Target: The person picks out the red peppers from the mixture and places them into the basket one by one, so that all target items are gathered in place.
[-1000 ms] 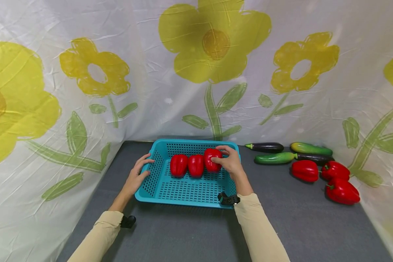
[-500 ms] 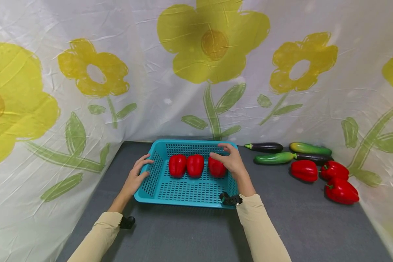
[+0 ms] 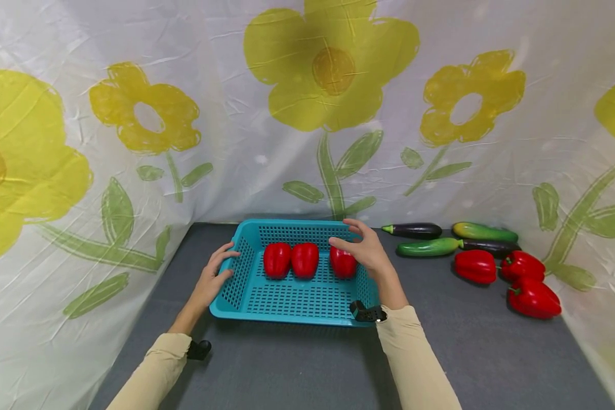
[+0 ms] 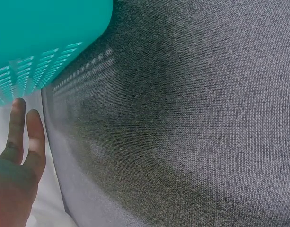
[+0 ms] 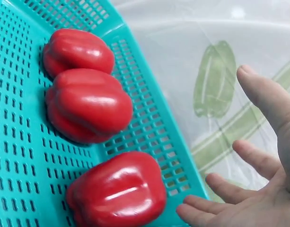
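Note:
Three red bell peppers stand in a row toward the back of a turquoise perforated basket (image 3: 287, 317): a left pepper (image 3: 277, 261), a middle pepper (image 3: 304, 261) and a right pepper (image 3: 342, 265). The first two sit close together, with a gap before the right one. Over the right pepper hovers my right hand (image 3: 369, 250), fingers spread and apart from it; the right wrist view shows this pepper (image 5: 121, 191) uncovered. At the basket's left side is my left hand (image 3: 209, 282), its loosely extended fingers at the rim; its palm side is hidden.
On the dark table at right lie several eggplants (image 3: 415, 230), a green cucumber-like vegetable (image 3: 430, 247), a yellow-green one (image 3: 484, 232) and more red bell peppers (image 3: 534, 298). A flower-printed sheet (image 3: 256, 171) hangs behind the table.
My right hand has let go of the right pepper and drawn up and slightly right. That pepper now stands lower and farther right in the basket. The left hand has stayed in place.

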The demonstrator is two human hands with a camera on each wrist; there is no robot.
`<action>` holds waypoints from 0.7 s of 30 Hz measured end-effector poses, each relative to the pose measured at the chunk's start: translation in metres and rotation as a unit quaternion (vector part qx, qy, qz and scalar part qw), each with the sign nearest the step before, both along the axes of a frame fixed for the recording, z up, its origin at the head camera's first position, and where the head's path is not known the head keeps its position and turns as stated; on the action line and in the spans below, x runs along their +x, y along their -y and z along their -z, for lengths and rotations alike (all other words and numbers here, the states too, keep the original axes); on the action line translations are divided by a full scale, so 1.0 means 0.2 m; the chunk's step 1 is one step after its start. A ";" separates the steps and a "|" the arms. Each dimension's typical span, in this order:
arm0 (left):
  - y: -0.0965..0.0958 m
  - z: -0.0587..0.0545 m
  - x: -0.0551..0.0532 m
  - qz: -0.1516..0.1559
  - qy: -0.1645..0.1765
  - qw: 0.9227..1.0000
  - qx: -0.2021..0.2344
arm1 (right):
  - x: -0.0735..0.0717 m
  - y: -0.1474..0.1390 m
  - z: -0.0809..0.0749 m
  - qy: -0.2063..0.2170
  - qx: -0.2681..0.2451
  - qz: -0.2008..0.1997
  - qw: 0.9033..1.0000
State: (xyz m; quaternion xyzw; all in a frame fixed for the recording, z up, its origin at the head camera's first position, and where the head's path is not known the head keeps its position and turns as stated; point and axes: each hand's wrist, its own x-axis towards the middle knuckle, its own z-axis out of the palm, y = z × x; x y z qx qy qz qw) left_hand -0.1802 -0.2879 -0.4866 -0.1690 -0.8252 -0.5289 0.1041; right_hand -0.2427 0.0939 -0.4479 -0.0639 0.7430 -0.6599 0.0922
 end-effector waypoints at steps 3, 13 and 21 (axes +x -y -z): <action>0.00 0.00 0.00 -0.003 0.001 1.000 -0.004 | 0.01 -0.02 0.00 -0.010 -0.005 -0.005 1.000; 0.00 0.01 0.00 -0.007 0.003 1.000 -0.008 | 0.02 -0.10 0.00 -0.079 -0.048 0.010 0.996; 0.00 0.00 -0.01 -0.012 0.010 1.000 -0.005 | 0.05 -0.19 0.00 -0.120 -0.035 0.022 0.992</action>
